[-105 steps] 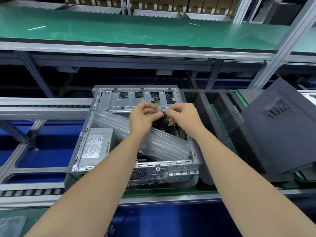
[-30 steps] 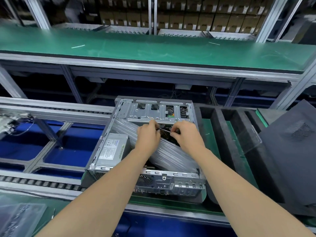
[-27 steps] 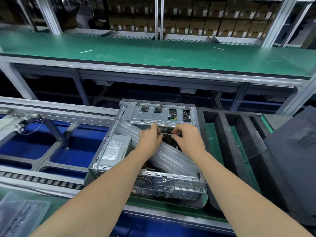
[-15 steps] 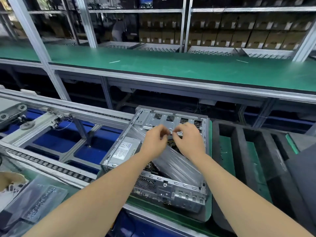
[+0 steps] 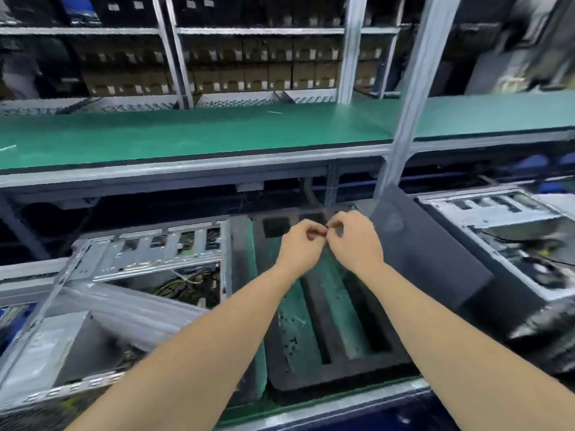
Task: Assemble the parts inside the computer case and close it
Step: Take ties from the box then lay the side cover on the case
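The open grey computer case (image 5: 146, 259) lies at the lower left, with a power supply (image 5: 46, 346) in its near corner and a clear plastic-wrapped part (image 5: 130, 306) lying slantwise across it. Both hands are off the case, raised over the black foam tray (image 5: 320, 377). My left hand (image 5: 300, 245) and my right hand (image 5: 354, 241) meet fingertip to fingertip and pinch a small dark item (image 5: 326, 233) between them; it is too small and blurred to name. A black side panel (image 5: 426, 253) leans at the right.
A second open case (image 5: 510, 244) stands at the far right behind the leaning panel. A green-topped shelf (image 5: 186, 132) runs across above the line, carried by a metal post (image 5: 404, 119). Racks of cardboard boxes (image 5: 249, 73) fill the background.
The view has swung to the right, so the case now sits at the left. Both hands have left the case interior and moved right over the foam tray, still pinched together.
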`<state>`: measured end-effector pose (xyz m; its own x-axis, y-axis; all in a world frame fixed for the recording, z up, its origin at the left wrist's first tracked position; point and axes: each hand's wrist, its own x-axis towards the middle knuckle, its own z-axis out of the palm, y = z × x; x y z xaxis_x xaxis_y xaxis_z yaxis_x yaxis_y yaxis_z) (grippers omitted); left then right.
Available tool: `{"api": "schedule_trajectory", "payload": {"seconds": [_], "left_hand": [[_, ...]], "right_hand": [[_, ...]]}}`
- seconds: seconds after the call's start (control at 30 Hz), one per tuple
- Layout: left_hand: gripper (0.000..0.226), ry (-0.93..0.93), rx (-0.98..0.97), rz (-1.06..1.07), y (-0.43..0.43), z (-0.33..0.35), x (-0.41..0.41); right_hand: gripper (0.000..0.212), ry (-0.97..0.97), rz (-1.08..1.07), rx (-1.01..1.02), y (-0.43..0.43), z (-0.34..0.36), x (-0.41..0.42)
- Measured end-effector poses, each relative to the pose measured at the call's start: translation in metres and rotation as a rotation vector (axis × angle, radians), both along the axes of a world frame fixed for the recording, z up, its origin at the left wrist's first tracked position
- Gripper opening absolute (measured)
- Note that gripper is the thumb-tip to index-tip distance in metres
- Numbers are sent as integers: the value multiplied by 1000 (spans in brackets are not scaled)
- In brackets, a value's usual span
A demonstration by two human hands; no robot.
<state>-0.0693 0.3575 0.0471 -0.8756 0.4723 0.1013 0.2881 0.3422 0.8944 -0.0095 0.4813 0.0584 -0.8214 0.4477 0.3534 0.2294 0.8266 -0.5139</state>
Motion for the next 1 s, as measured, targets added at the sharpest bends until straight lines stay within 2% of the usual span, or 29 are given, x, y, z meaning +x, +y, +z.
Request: {"api": "schedule_trajectory", "payload": {"seconds": [0.1,0.2,0.3,0.4,0.47,0.6,0.77,0.87,1.0], "left_hand": [[20,-146,43,-162,69,-9,30],[32,-317,66,-311,124,-19,61],[45,-483,56,-402,159,-23,91],[53,-668,58,-457,175,-26,110],[55,-733,74,-468,177,-28,117],[55,-657,88,-438,176,-28,111],[51,-661,110,-404,161,-14,74],[55,-605,98,-286,147,-2,47],[64,-600,114,-43,110,5,-1]], "right_hand": [[22,-32,-206,84,62,0,50],[41,-160,-449,240,113,2,95],[50,-411,-561,97,151,4,124],[41,-494,-443,-82,165,2,131],[38,-475,-421,-69,163,-2,131],[37,-393,-463,119,154,-1,126],[35,-239,-446,275,145,49,108],[36,-144,-424,232,142,88,99],[38,44,-393,24,130,131,88]]}}
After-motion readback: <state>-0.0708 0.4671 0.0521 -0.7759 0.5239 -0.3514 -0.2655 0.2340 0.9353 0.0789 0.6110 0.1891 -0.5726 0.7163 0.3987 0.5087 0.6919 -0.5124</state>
